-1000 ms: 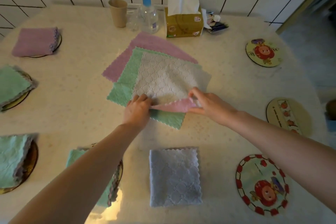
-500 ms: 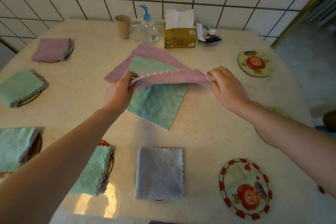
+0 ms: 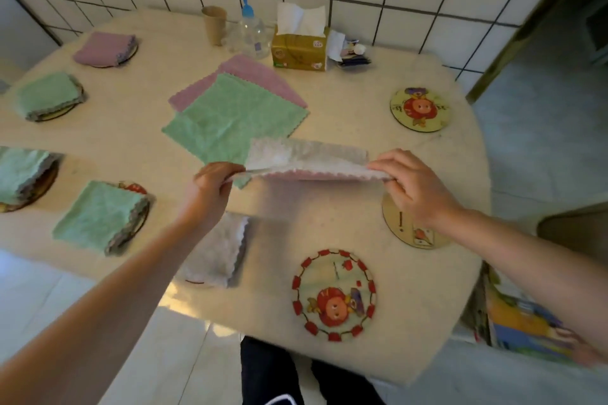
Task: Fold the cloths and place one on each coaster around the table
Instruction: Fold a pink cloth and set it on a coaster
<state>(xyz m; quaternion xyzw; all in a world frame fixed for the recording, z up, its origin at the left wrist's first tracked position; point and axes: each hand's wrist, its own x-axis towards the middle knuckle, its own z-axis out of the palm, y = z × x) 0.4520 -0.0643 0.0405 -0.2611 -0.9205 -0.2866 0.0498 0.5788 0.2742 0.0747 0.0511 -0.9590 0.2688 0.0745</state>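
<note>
Dim, warm light; motion blur throughout, wide-angle bending at edges.

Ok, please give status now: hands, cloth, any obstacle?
Left hand and right hand pinch folded pink cloth above table. Three coasters bare. Nothing blocking.

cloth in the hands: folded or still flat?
Folded once: the pink-and-white cloth is doubled over, held above the table between left hand and right hand.
</note>
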